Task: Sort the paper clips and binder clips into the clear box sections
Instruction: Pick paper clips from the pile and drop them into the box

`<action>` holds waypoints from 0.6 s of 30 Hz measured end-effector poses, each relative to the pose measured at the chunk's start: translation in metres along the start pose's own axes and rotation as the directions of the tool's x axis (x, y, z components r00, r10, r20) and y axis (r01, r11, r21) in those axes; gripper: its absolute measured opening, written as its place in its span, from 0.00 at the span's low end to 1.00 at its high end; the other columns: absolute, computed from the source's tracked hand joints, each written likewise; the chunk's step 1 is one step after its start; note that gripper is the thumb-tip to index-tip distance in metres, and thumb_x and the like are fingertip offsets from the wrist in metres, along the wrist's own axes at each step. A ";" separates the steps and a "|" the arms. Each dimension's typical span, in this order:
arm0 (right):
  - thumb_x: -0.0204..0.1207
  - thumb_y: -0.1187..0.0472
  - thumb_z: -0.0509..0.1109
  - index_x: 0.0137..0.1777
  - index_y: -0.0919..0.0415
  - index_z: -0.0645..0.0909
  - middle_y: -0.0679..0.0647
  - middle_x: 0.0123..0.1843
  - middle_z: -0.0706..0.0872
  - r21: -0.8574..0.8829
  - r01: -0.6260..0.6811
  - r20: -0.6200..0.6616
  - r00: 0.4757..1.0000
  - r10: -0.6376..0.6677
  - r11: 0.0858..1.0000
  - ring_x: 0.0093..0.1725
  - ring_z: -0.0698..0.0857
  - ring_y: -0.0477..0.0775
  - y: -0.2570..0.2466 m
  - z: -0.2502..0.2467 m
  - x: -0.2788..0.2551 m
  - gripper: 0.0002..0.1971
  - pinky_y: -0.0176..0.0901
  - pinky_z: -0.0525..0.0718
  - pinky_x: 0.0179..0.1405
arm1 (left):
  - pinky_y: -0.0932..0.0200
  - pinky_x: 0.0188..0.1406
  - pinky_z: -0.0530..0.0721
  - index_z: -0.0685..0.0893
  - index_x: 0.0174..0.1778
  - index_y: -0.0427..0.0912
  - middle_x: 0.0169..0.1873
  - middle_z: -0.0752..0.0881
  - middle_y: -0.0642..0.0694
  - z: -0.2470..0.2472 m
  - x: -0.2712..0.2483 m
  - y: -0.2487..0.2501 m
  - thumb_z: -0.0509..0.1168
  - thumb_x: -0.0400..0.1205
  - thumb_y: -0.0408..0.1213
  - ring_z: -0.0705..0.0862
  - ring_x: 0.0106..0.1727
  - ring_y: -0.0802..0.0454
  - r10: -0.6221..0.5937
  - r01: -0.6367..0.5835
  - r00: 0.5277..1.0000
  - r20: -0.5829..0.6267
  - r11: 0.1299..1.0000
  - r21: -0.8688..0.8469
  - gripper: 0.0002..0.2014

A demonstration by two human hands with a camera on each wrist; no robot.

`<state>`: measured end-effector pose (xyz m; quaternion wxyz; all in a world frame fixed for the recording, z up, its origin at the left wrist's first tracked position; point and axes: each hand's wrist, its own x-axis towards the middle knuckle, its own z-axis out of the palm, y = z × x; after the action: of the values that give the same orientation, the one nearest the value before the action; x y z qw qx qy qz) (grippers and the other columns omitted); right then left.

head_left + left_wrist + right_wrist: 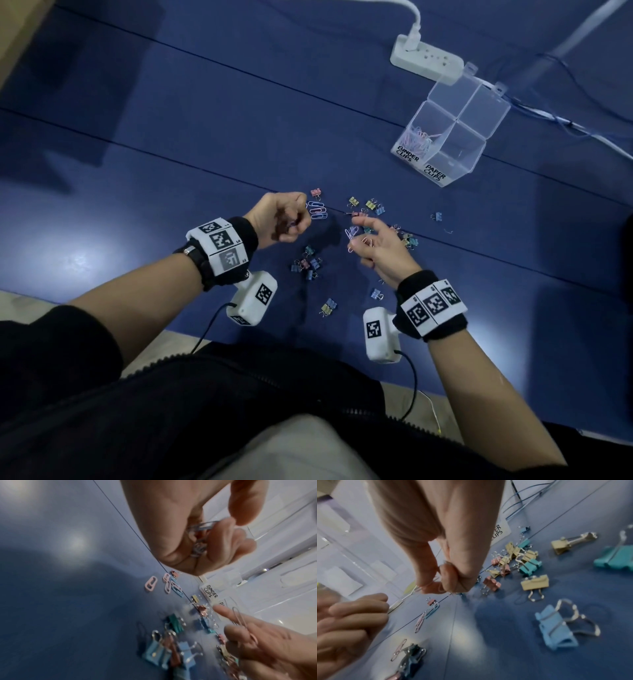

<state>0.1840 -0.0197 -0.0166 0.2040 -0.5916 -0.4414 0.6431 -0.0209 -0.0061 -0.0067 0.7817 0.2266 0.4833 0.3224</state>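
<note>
My left hand point(296, 222) is curled round a small bunch of paper clips point(199, 549) held in the palm. My right hand point(358, 236) pinches a few pink and lilac paper clips point(352, 236) between thumb and fingers, just right of the left hand. Loose blue and pink paper clips point(317, 209) lie on the blue table beside the left hand. Pastel binder clips point(306, 263) are scattered between and beyond both hands. The clear box point(479, 102) stands at the far right; its front sections are labelled BINDER CLIPS and PAPER CLIPS, and paper clips point(419, 138) lie behind the BINDER CLIPS label.
A white power strip point(424, 61) with a plugged cable lies behind the box, and thin blue cables point(561, 120) run to its right. More binder clips point(534, 584) lie right of the right hand. The table's near edge is close to my lap.
</note>
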 end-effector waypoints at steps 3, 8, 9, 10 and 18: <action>0.77 0.73 0.63 0.55 0.57 0.74 0.50 0.35 0.77 -0.146 0.097 0.020 0.995 -0.095 0.984 0.30 0.75 0.37 -0.002 0.003 -0.002 0.12 0.22 0.70 0.21 | 0.76 0.09 0.57 0.67 0.20 0.42 0.11 0.73 0.48 0.007 0.006 -0.004 0.57 0.74 0.31 0.63 0.10 0.58 -0.032 0.039 0.998 -0.057 0.991 0.125 0.15; 0.79 0.73 0.52 0.39 0.58 0.77 0.42 0.23 0.75 0.193 -0.022 -0.045 0.999 0.031 0.981 0.19 0.68 0.38 -0.001 0.003 -0.001 0.15 0.27 0.61 0.18 | 0.75 0.08 0.52 0.65 0.28 0.44 0.20 0.70 0.47 0.010 0.017 -0.006 0.60 0.81 0.29 0.59 0.08 0.62 0.005 0.083 0.969 -0.248 0.935 0.344 0.17; 0.79 0.70 0.50 0.37 0.59 0.76 0.42 0.19 0.73 0.311 -0.061 -0.039 0.996 0.076 0.949 0.21 0.65 0.42 -0.001 0.000 -0.002 0.16 0.30 0.61 0.19 | 0.75 0.08 0.53 0.64 0.29 0.45 0.22 0.69 0.47 0.008 0.018 -0.005 0.61 0.81 0.29 0.60 0.08 0.63 0.017 0.084 0.967 -0.256 0.922 0.379 0.17; 0.78 0.68 0.49 0.34 0.60 0.74 0.43 0.18 0.70 0.427 -0.089 -0.031 0.993 0.113 0.900 0.23 0.63 0.45 -0.001 -0.004 -0.003 0.16 0.33 0.62 0.22 | 0.76 0.08 0.54 0.63 0.31 0.46 0.23 0.69 0.47 0.006 0.019 -0.004 0.62 0.81 0.30 0.60 0.08 0.64 0.030 0.082 0.968 -0.249 0.900 0.427 0.17; 0.82 0.48 0.52 0.16 0.55 0.67 0.46 0.11 0.62 0.770 -0.080 -0.004 0.992 0.129 0.633 0.17 0.70 0.46 -0.001 -0.015 -0.007 0.31 0.32 0.74 0.19 | 0.57 0.37 0.73 0.75 0.54 0.42 0.37 0.77 0.50 0.000 0.010 0.005 0.67 0.78 0.42 0.76 0.43 0.48 0.211 0.089 0.966 -0.150 0.274 0.958 0.13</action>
<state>0.1995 -0.0192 -0.0101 0.4111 -0.4919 -0.0855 0.7627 -0.0187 0.0047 -0.0094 0.4073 0.6274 0.6634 0.0219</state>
